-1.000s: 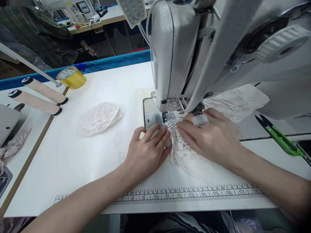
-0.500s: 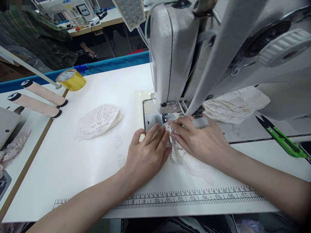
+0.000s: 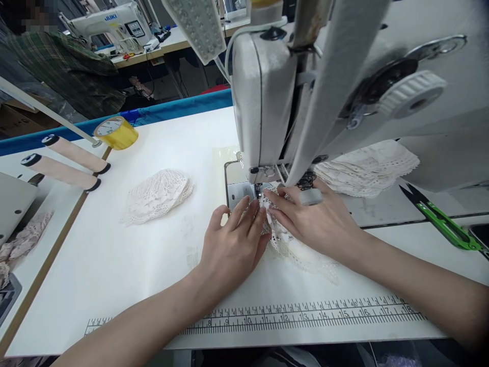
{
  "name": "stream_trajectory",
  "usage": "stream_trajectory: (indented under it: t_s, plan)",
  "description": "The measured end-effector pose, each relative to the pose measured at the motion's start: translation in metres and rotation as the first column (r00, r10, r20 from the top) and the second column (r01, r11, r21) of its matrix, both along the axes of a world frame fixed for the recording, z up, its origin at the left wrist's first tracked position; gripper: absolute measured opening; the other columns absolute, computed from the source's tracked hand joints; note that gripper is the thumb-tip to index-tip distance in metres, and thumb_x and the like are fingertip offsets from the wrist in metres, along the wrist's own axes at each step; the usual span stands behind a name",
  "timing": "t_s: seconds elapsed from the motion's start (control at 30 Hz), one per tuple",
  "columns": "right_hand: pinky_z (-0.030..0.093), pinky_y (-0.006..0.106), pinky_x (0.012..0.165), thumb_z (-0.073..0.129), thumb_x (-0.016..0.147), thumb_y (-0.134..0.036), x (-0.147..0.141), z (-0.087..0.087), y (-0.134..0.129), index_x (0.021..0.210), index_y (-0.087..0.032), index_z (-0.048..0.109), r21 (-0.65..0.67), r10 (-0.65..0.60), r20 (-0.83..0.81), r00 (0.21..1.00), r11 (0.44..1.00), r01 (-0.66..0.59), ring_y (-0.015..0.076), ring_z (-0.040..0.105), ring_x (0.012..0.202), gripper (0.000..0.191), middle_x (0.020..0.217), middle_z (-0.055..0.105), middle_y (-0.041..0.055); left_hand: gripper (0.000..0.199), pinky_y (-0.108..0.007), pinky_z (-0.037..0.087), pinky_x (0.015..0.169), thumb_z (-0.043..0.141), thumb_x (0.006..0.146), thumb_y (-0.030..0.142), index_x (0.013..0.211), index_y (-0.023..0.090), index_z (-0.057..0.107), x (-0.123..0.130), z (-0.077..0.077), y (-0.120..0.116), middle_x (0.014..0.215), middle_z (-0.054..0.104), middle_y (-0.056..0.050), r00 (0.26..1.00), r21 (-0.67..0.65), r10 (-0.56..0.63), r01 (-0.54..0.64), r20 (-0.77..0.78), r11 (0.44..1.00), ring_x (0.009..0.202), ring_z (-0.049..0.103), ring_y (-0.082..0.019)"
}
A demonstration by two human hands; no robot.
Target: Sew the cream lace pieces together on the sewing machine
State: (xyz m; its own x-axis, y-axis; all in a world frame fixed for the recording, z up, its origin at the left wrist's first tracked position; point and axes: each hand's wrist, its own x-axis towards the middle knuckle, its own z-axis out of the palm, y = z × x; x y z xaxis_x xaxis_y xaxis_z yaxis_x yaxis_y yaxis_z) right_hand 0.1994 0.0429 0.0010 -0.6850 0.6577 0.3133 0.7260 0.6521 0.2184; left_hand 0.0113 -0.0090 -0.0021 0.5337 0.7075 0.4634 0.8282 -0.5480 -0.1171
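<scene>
A white lace piece [image 3: 296, 255] lies under the needle area of the sewing machine [image 3: 263, 102] and trails toward the front right. My left hand [image 3: 231, 242] has its fingers bent together, pressing the lace's left edge just in front of the presser foot [image 3: 259, 189]. From the right, my right hand [image 3: 317, 219] grips the same lace with thumb and fingers, close to the foot. The machine head partly covers the right hand's back. Fingertips of both hands nearly meet over the lace, so the exact stitching spot is hidden.
Lace pieces lie in a small pile [image 3: 158, 196] at left and a larger stack [image 3: 370, 168] behind my right hand. Green thread snips [image 3: 443, 219] rest at right. Thread cones [image 3: 63, 173] and yellow tape [image 3: 116, 133] stand left. A person [image 3: 64, 71] sits beyond.
The view has shifted slightly, so the scene sits a little lower in the picture. Both hands stay on the lace at the presser foot, with hardly any movement.
</scene>
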Motion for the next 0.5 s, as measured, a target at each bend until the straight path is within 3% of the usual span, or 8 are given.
stream_trajectory:
  t_s: [0.5]
  plan:
    - [0.032, 0.039, 0.081, 0.042, 0.101, -0.03, 0.0015, -0.0003, 0.003, 0.117, -0.016, 0.069, 0.07, -0.013, 0.018, 1.0, 0.997, 0.012, 0.024, 0.059, 0.091, 0.034, 0.096, 0.071, 0.0117, 0.031, -0.04, 0.038, 0.091, 0.051, 0.096, 0.03, 0.121, 0.015, 0.062, -0.0013, 0.0, 0.0027, 0.121, 0.069, -0.011, 1.0, -0.02, 0.01, -0.01, 0.002, 1.0, 0.122, 0.057, -0.024]
